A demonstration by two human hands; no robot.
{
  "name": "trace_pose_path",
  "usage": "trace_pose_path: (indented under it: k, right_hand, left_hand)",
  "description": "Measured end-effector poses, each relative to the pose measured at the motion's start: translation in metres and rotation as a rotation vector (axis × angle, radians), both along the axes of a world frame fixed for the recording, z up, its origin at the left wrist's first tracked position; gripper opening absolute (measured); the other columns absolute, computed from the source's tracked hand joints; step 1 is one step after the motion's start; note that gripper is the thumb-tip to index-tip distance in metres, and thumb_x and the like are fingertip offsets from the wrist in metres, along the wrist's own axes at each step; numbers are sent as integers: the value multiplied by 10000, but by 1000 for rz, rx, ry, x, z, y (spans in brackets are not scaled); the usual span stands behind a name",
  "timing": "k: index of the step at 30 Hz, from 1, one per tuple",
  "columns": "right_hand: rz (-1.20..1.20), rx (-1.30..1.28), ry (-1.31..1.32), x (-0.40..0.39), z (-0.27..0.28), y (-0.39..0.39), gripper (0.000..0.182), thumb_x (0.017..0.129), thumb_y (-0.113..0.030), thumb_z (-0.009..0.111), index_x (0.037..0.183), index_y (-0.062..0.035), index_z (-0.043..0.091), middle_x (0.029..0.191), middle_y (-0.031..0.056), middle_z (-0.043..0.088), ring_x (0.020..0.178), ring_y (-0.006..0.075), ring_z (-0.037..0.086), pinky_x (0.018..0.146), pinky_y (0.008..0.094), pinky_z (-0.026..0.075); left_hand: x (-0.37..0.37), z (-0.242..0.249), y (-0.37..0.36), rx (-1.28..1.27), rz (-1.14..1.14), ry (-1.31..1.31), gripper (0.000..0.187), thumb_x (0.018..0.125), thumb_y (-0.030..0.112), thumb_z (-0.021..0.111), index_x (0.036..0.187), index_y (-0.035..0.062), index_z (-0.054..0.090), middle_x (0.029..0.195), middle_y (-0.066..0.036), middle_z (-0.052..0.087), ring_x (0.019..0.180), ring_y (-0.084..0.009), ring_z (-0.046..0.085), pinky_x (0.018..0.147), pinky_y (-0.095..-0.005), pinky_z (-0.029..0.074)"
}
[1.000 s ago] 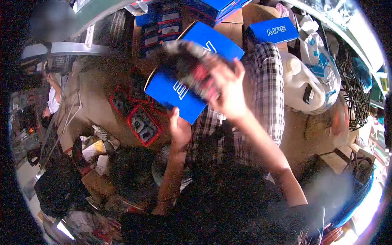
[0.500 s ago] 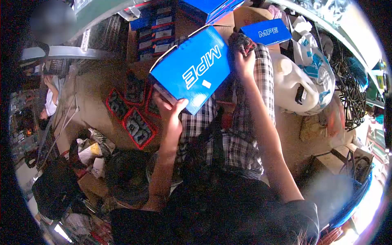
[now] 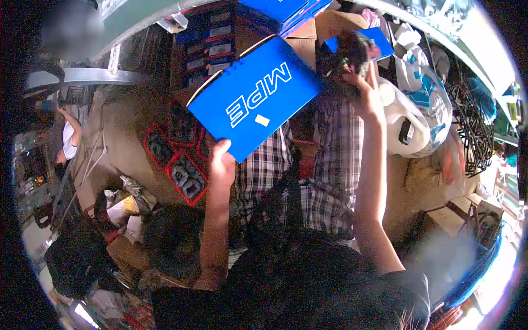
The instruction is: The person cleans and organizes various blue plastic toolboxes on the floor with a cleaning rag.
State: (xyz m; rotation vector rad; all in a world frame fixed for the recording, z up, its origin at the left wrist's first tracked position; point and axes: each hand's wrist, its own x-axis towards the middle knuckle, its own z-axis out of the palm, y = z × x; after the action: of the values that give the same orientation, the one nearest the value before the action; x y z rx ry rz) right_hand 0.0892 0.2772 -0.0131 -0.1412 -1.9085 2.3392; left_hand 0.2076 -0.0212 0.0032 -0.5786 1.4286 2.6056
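Observation:
My left hand [image 3: 222,165] grips a blue cardboard box [image 3: 250,104] by its lower left corner, thumb on the face. The box is tilted above my lap, shows white "MPE" lettering and a small pale sticker, and seems open along its upper left edge. In my right hand [image 3: 367,91] is a dark, crumpled rag [image 3: 349,52] with reddish patches, blurred by motion. The fingers close round it, partly hidden. Behind the rag lies a smaller blue box [image 3: 379,41], partly covered by it.
Several dark packs with red rims [image 3: 187,176] lie on the floor to the left. Stacked blue boxes [image 3: 220,33] stand behind. A white plastic jug [image 3: 404,118] and wire bundle [image 3: 476,132] are at right. Another person's arm [image 3: 71,126] shows far left.
The blue box has moved slightly left and turned its lettered face more toward me. My right hand has moved right with the rag, now in front of the smaller blue box.

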Motion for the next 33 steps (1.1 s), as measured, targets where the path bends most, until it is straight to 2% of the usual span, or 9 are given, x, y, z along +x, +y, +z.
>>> trace_pose_path:
  k: [4, 9, 12, 15, 18, 23, 26, 27, 33]
  right_hand:
    - [-223, 8, -184, 14, 45, -3, 371, 775, -188, 633, 1086, -9, 541, 1024, 73, 591, 911, 142, 550, 825, 275, 420]
    - [-99, -5, -140, 38, 68, -19, 443, 818, -218, 570, 1187, -3, 454, 1055, 100, 572, 939, 185, 548, 842, 316, 425]
    - [153, 683, 139, 26, 88, -54, 589, 697, -242, 605, 1203, 1, 424, 1169, 217, 487, 1105, 324, 464, 950, 402, 354]
    - [159, 1175, 415, 11, 34, -92, 485, 723, -336, 576, 1111, -47, 535, 1241, 206, 449, 1227, 396, 312, 1017, 501, 222]
    - [373, 823, 429, 38, 58, -136, 480, 722, -423, 551, 1066, -88, 568, 1293, 196, 402, 1251, 372, 291, 1040, 476, 197]
    - [570, 959, 590, 52, 69, -162, 495, 736, -480, 514, 1087, -134, 568, 1351, 155, 344, 1271, 315, 282, 1044, 503, 172]
    - [552, 1010, 652, 29, 68, -158, 516, 766, -490, 484, 1142, -140, 542, 1346, 129, 360, 1273, 273, 288, 1027, 557, 147]
    - [445, 1056, 606, 18, 60, -155, 516, 794, -495, 460, 1166, -143, 525, 1321, 114, 399, 1257, 241, 323, 1013, 588, 132]
    - [150, 1186, 418, -45, 16, -90, 492, 770, -404, 514, 1149, -91, 534, 1233, 153, 477, 1208, 269, 390, 1027, 550, 141]
  left_hand:
    - [0, -2, -4, 94, 12, -15, 496, 777, 190, 488, 1240, 41, 390, 1196, -91, 475, 1108, -225, 458, 942, -393, 353]
    - [-2, 0, 4, -47, 89, -2, 543, 757, 251, 502, 1245, 39, 391, 1200, -105, 492, 1091, -258, 484, 942, -410, 359]
    - [-1, 0, 2, -45, 58, -17, 533, 760, 236, 500, 1245, 40, 392, 1202, -104, 488, 1100, -251, 475, 951, -405, 349]
    - [-1, -4, 0, -69, -26, 4, 586, 756, 208, 514, 1284, 48, 316, 1228, -90, 432, 1106, -222, 450, 938, -388, 358]
    - [2, -30, -18, -124, -133, -63, 655, 797, 242, 522, 1340, 46, 213, 1305, -97, 348, 1175, -221, 380, 965, -377, 335]
    - [10, -53, -34, 95, -123, -80, 706, 777, 250, 561, 1350, 53, 199, 1295, -91, 355, 1174, -214, 377, 976, -368, 323]
    - [6, -38, -20, -1, -151, -41, 738, 764, 255, 585, 1356, 58, 191, 1289, -88, 359, 1173, -211, 376, 982, -362, 315]
    - [-5, -1, -9, -246, -196, 24, 790, 665, 182, 617, 1337, 58, 220, 1233, -77, 397, 1111, -204, 419, 954, -354, 340]
    - [-8, -5, 0, -213, -36, 43, 818, 598, 156, 626, 1314, 52, 245, 1170, -82, 451, 1075, -213, 442, 944, -370, 339]
